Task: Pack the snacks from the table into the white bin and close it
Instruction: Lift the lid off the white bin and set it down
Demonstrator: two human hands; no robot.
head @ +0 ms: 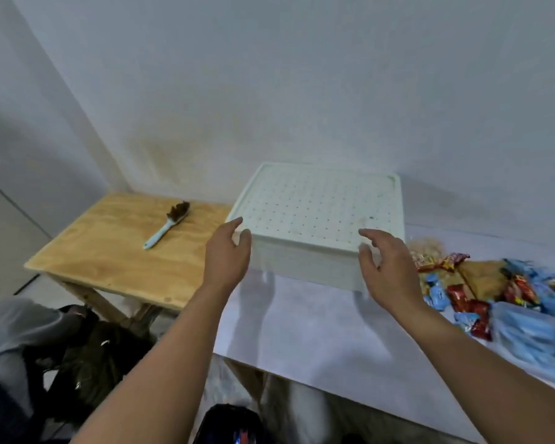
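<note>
A white bin (311,264) stands on the white table (302,334) with its dotted lid (318,206) lying shut on top. My left hand (226,257) is at the lid's near left corner, thumb and fingers apart and touching the rim. At the near right corner, my right hand (386,267) hovers with fingers spread, holding nothing. A heap of snacks (494,293) in red, blue and brown wrappers lies on the table to the right of the bin.
A small plywood table (119,251) adjoins on the left, with a light blue brush (167,227) on it. Dark bags (87,357) sit on the floor below. A plain wall rises right behind the bin.
</note>
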